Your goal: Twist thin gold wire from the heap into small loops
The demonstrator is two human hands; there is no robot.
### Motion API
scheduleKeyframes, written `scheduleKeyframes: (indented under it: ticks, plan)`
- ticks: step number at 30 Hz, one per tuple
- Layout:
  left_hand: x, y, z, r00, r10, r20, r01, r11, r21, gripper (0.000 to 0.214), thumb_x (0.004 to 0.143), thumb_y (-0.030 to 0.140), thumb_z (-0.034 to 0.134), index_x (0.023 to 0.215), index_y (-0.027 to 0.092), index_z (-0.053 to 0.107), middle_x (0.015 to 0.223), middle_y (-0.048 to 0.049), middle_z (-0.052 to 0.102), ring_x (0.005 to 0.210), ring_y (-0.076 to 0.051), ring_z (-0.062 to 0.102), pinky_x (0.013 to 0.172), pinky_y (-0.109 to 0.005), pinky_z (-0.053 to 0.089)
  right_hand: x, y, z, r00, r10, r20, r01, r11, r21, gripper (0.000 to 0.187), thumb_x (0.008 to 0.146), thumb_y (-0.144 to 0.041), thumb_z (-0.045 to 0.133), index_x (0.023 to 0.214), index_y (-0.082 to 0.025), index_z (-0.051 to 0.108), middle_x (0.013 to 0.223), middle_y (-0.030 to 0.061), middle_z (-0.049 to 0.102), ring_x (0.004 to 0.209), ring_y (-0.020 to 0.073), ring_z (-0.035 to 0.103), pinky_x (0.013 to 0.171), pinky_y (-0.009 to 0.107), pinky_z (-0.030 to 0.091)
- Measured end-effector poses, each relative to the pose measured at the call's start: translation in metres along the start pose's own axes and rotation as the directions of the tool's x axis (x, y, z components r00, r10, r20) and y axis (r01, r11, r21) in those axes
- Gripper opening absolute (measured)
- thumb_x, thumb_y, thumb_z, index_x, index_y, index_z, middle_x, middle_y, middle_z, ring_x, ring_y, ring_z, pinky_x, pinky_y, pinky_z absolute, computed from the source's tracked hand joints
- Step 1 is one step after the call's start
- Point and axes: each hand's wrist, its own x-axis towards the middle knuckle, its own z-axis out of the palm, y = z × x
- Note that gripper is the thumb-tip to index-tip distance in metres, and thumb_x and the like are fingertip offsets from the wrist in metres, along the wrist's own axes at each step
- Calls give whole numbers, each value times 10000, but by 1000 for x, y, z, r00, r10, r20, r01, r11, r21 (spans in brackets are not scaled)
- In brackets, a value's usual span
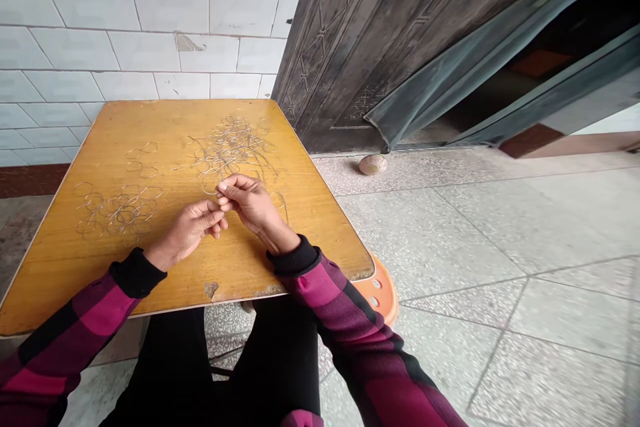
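Note:
My right hand (251, 205) pinches a thin wire loop (204, 185) between thumb and fingers above the wooden table (180, 267). Close against it, my left hand (193, 227) is closed in a pinch, its fingertips meeting those of the right; what they grip is hidden. Beyond my hands lies a tangled pile of bent wire pieces (235, 143). To the left is a second heap of wire loops (120, 212), with a few separate wire loops (143, 159) just behind it.
An orange plastic stool (384, 290) shows under the table's right corner. White wall tiles (170, 3) stand behind the table, with a dark carved door (345, 47) and a hanging curtain (440, 93) to the right. A roundish object (373, 164) sits on the floor.

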Motion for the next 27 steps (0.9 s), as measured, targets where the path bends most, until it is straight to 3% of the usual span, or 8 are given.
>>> scheduleKeyframes:
  ticks: [9, 12, 15, 18, 20, 21, 24, 27]
  plan:
    - [-4, -9, 2, 993, -5, 118, -22, 973, 228, 261, 800, 394, 649, 719, 147, 623, 707, -45, 674, 542, -98, 560, 549, -249, 472, 1, -6, -8, 1000, -11, -13, 10, 997, -71, 271, 618, -348, 820, 665, -165, 626, 582, -39, 621, 499, 63, 556, 511, 191, 490]
    - [-9, -6, 3, 966, -124, 226, 34, 930, 365, 228, 816, 348, 619, 701, 152, 638, 670, -45, 681, 506, -99, 557, 494, -228, 451, 3, -10, -12, 999, -34, -31, 30, 995, -98, 278, 622, -355, 815, 663, -163, 620, 578, -35, 620, 495, 65, 557, 500, 189, 489]
    - [-13, 4, 2, 900, -293, 323, 67, 825, 561, 174, 789, 264, 614, 657, 159, 656, 566, -22, 645, 449, -97, 532, 429, -203, 403, 4, -14, -16, 998, -42, -38, 37, 992, -117, 283, 635, -361, 802, 659, -160, 603, 572, -38, 614, 465, 56, 540, 471, 182, 476]
    - [-13, 19, -9, 924, -291, 248, 88, 791, 605, 139, 773, 261, 619, 675, 169, 659, 631, -26, 677, 431, -85, 502, 392, -192, 359, 4, -14, -18, 1000, 0, 0, 0, 986, -168, 279, 657, -348, 787, 649, -158, 582, 561, -39, 601, 439, 51, 528, 434, 176, 451]
    - [-9, 28, -19, 989, -114, 93, 46, 840, 540, 127, 765, 284, 640, 719, 170, 667, 650, -27, 679, 417, -71, 457, 381, -188, 316, 3, -13, -17, 999, 31, 33, -24, 979, -201, 276, 671, -345, 780, 652, -158, 578, 551, -41, 591, 433, 53, 525, 415, 173, 433]
    - [-7, 30, -23, 1000, 5, -9, 0, 873, 487, 137, 763, 300, 648, 734, 168, 664, 678, -33, 684, 428, -68, 451, 388, -190, 314, 3, -12, -17, 998, 44, 49, -33, 977, -212, 277, 674, -350, 779, 654, -157, 580, 549, -42, 588, 433, 53, 525, 410, 172, 426]
    - [-1, 34, -31, 966, 185, -182, -120, 941, 317, 254, 793, 401, 632, 751, 152, 657, 725, -58, 686, 440, -60, 424, 390, -198, 286, 2, -8, -14, 992, 87, 89, -64, 970, -234, 288, 662, -368, 783, 653, -154, 590, 544, -41, 592, 431, 52, 523, 404, 168, 415]
    - [0, 33, -29, 967, 163, -198, -126, 975, 184, 325, 776, 462, 652, 760, 137, 655, 700, -58, 671, 429, -55, 410, 379, -200, 266, 2, -3, -12, 983, 135, 128, -96, 957, -273, 277, 681, -371, 765, 664, -151, 597, 520, -40, 592, 419, 52, 517, 405, 166, 411]
